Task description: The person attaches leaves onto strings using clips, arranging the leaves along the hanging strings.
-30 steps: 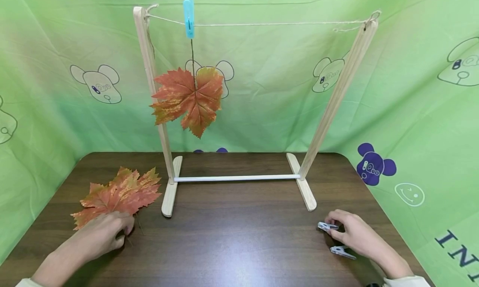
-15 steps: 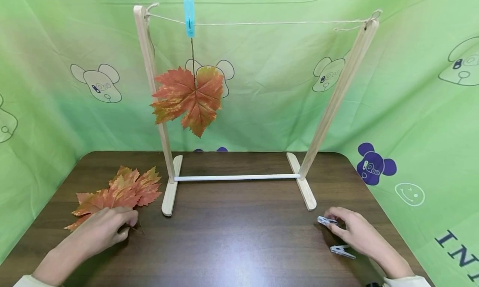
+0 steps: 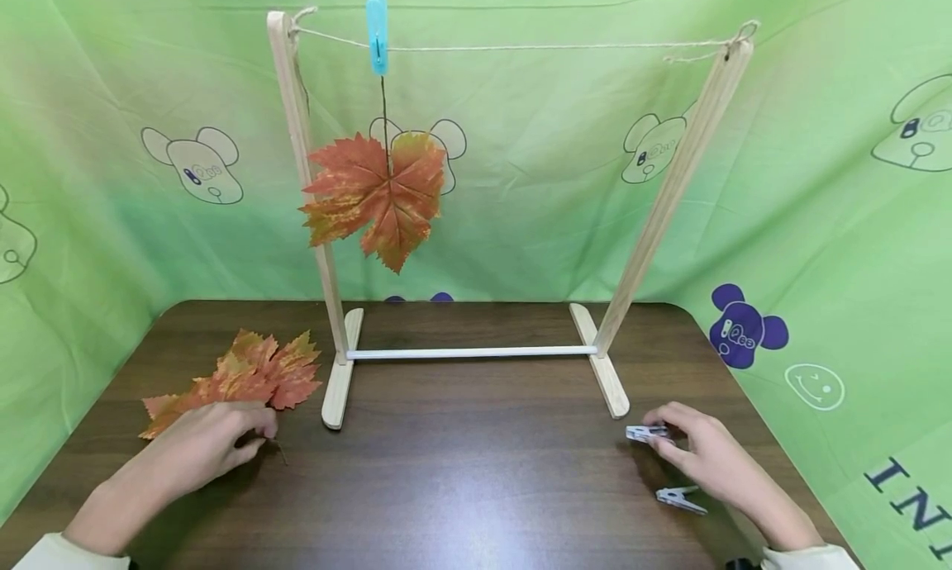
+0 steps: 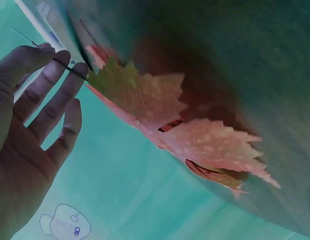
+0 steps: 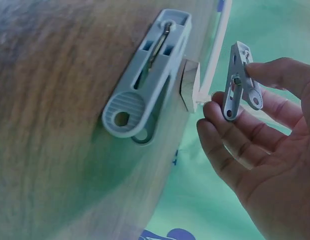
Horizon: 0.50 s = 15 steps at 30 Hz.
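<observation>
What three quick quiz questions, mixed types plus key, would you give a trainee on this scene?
1. True or false: the hanging leaf is fixed to the string by a blue clothespin.

2. Multiple choice: what does the right hand hold?
A) the string
B) a pale clothespin
C) the wooden rack

3. Short answer: by which part does the left hand pinch a red-orange leaf?

Key: 1. True. 2. B. 3. The stem.
</observation>
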### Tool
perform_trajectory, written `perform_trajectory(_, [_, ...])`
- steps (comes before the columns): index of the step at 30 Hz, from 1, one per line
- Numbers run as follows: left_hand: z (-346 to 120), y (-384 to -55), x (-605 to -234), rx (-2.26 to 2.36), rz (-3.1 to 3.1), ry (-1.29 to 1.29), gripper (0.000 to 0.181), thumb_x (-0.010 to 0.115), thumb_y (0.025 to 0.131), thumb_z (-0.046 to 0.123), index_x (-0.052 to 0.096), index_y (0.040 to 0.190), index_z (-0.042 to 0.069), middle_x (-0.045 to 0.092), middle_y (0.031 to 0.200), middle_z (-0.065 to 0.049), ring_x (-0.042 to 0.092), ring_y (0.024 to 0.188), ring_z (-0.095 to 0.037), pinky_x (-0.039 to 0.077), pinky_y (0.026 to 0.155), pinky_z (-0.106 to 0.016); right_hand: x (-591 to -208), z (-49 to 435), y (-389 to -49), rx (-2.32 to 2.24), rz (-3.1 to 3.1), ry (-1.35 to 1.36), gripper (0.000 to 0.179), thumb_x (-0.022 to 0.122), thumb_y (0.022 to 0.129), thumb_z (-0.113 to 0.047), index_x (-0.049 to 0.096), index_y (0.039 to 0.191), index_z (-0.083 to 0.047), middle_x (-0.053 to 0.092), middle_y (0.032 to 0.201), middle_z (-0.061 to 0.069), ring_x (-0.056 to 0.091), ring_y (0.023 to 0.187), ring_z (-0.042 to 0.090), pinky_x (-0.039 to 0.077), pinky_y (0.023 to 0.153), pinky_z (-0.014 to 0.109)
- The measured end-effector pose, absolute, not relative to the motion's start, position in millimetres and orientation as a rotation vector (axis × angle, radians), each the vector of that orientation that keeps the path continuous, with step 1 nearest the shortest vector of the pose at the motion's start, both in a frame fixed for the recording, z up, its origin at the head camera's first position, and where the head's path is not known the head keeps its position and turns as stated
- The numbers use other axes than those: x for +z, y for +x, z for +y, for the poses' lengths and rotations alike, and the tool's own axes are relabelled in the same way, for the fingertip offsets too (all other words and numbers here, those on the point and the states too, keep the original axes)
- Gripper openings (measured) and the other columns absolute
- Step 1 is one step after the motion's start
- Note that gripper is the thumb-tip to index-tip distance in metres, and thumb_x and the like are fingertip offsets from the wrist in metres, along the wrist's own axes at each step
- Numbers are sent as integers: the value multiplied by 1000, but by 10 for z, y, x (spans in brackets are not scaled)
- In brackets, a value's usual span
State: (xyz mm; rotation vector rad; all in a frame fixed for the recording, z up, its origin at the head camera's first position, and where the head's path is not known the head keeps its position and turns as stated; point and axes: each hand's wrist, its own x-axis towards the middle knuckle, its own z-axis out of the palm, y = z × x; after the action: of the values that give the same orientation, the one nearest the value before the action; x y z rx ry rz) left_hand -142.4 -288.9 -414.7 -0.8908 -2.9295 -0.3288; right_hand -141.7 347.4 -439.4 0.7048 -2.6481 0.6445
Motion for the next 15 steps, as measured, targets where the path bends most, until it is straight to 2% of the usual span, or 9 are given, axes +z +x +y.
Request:
perform_trajectory(5, [-2862,-1448,-4038,-333,-2892,-892,29,84,85,6,69,91,30,72,93,17,65,75,-2,51,57,-27,-4322,3453,-1410,669,-2650,691,25,81,82,-1,74,100,-16,69,89,-4,55,83,-8,52,68,25])
perform_trajectory(8, [-2841,-1470,-3978,-350,-2849,-915,29,84,84,5,69,91,29,72,91,17,67,76,-2,52,58,-28,-4285,3436,-1405,679,-2639,685,26,81,82,1,75,101,-17,70,91,-5,57,84,-6,51,70,24])
perform_trajectory(15, [-2748,-1517,-3880,-376,-2771,-961,28,82,85,3,70,91,28,72,89,18,69,79,-1,57,64,-28,-4218,3391,-1410,730,-2610,704,32,79,81,7,77,106,-13,72,100,-8,65,91,0,48,83,10])
